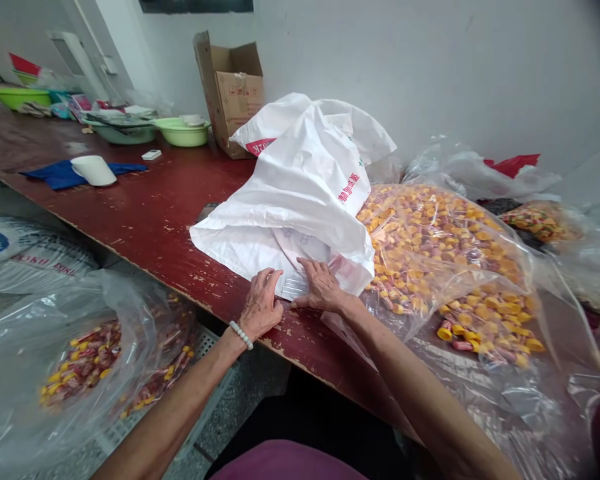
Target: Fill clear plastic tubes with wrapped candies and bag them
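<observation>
The white sack (305,167) already lies mouth-forward on the tabletop (170,207), yellow-capped pieces (425,227) bagged beside it, but handling the small lined piece (294,287) at its mouth looks unfinished, left hand (261,303) and right hand (323,288) flanking it, fingers curved, whether gripping I cannot tell

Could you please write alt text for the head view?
Left hand and right hand at the edge of a white sack on a red table, beside a clear bag of yellow and red pieces; an open cardboard box behind.
</observation>
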{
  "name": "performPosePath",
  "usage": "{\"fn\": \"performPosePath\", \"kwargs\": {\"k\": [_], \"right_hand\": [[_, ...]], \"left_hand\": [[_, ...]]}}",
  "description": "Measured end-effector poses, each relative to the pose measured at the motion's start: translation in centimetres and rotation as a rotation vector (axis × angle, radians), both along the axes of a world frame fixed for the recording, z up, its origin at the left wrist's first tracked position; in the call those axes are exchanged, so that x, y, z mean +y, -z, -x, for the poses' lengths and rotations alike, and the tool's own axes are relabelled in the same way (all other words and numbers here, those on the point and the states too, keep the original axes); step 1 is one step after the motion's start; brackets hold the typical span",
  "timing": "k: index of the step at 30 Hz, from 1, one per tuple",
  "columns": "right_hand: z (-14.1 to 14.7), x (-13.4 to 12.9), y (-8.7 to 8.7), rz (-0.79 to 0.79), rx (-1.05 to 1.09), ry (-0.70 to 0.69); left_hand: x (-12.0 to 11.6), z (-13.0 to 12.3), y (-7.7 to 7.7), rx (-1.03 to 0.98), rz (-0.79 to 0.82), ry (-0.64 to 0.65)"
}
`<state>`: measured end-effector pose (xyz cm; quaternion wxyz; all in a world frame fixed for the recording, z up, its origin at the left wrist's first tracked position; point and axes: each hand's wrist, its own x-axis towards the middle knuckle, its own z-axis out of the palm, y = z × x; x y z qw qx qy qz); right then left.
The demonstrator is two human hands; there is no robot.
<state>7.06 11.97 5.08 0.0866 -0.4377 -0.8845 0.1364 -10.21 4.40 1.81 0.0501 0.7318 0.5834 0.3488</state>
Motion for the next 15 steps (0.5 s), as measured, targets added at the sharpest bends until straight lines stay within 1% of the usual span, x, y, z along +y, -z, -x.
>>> {"fn": "performPosePath", "kwargs": {"k": [3,6,8,11,15], "right_hand": [[-0.9,-0.4,0.2,0.019,0.048,0.002],[-1.6,-0.9,0.1,0.043,0.128,0.011],[-1.9,-1.0,0.0,0.005,0.177,0.038],[-1.9,-0.8,-0.2,-0.071,0.143,0.085],[-1.5,-0.1,0.1,-0.052,0.091,0.097]], "left_hand": [[0.2,-0.4,0.0,0.05,0.008,0.013],[0.5,-0.7,-0.3,0.081,-0.007,0.022],[0.8,-0.8,-0.7,0.094,-0.019,0.029],[1.1,-1.0,-1.4,0.105,-0.032,0.049],[1.6,-1.3,-1.9,0.146,-0.036,0.111]]}}
